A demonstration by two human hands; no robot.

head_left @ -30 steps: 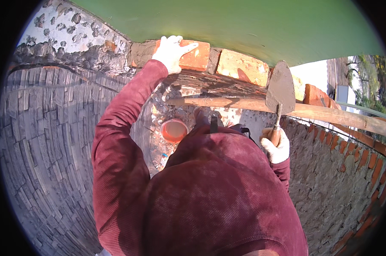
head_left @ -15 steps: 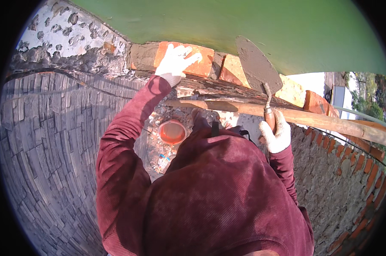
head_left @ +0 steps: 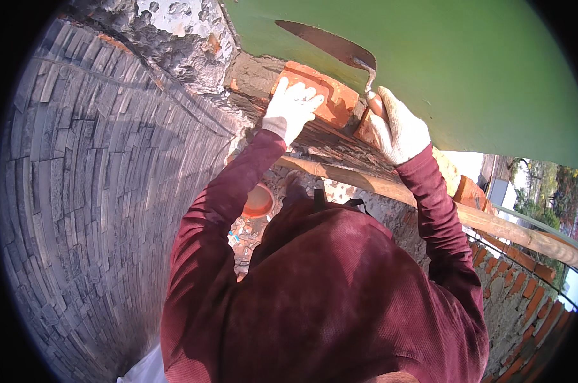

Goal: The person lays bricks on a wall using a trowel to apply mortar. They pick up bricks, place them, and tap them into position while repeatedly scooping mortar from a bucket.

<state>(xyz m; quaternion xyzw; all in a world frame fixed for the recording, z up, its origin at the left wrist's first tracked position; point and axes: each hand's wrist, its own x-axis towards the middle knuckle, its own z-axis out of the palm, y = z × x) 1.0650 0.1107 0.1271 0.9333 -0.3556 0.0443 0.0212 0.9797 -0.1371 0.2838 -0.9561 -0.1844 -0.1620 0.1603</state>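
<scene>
My left hand (head_left: 293, 107), in a white knit glove, lies with its fingers spread over the near left part of an orange brick (head_left: 335, 104). The brick sits at the top of the wall against a green surface, with grey mortar (head_left: 256, 73) to its left. In my gloved right hand (head_left: 401, 129) is the wooden handle of a pointed trowel (head_left: 327, 43), fingers wrapped round it. The trowel's blade is tilted, pointing left beyond the brick, and appears narrow from this angle. Part of another brick (head_left: 364, 127) shows beside my right hand.
A long wooden pole (head_left: 378, 185) runs across in front of the wall. Below, an orange bucket (head_left: 258, 202) stands among rubble. Grey stone-clad wall (head_left: 84, 191) rises at left; a rough brick wall (head_left: 519, 306) is at right. More bricks (head_left: 473, 191) lie along the wall top.
My right hand has carried the trowel up and left to the brick, and its blade has turned. My left hand stays on the brick, nearer its left end. The whole view has rotated.
</scene>
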